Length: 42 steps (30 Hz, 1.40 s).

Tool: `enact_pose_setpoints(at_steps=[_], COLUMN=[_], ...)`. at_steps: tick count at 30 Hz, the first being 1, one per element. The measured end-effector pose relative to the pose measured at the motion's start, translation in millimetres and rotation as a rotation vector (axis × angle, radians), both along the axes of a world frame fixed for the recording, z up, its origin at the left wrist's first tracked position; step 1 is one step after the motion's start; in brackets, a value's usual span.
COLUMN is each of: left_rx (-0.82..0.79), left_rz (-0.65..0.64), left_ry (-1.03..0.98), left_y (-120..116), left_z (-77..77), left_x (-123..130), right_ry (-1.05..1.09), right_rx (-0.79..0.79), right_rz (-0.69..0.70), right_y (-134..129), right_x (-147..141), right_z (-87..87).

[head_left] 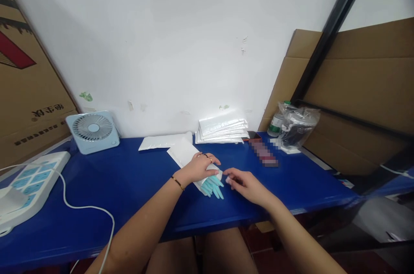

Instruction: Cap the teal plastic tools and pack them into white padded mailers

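1. Lying aslant near the middle of the dark-blue worktop point(136, 183): a flat white pouch point(184, 153), open end towards four o'clock.
2. Poking out of that end: a bunch of slim, light-turquoise, finger-like pieces point(213, 187).
3. Laid over the pouch's four o'clock end: the left hand point(203, 165), palm down, fingers loosely bent, thumb by the opening; cannot tell how firm any hold is.
4. At four o'clock from the pouch, just beside the opening: the right hand point(245, 183), fingers half curled, thumb and forefinger slightly apart; cannot tell whether anything is held.
5. Near the pouch at ten o'clock: a flat white packet point(161, 142); between one and two, a stack of glossy white packets point(221, 128).
6. Farther out, just past two: a clear bottle with a green label point(275, 125), with a transparent plastic bag point(300, 125) beside it.
7. Between nine and ten: a pale-blue square fan point(93, 131); between eight and nine, a white power strip with blue sockets point(39, 181).
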<state>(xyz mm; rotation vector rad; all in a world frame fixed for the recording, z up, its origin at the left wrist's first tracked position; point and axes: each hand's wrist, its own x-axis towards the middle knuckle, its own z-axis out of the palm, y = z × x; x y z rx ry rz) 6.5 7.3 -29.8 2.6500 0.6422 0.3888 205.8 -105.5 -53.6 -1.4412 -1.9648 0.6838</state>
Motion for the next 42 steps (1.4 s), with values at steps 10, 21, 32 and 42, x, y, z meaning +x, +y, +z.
enact_pose_setpoints(at_steps=[10,21,32,42], left_rx=[0.191,0.298,0.251,0.31], left_rz=[0.346,0.357,0.327,0.248], left_ry=[0.086,-0.044,0.069,-0.171], left_y=[-87,-101,-99,-86], left_z=[-28.1,-33.7,-43.3,-13.9], left_x=[-47,-63,-37,-61], right_ry=[-0.506,-0.186,-0.459,-0.086], right_rx=[0.272,0.199,0.371,0.221], right_rz=[0.169,-0.01,0.206,0.08], right_y=[35,16,-1,-10], right_x=[-10,-26,-4,-24], right_z=[-2.7,23.7,-10.3,37.0])
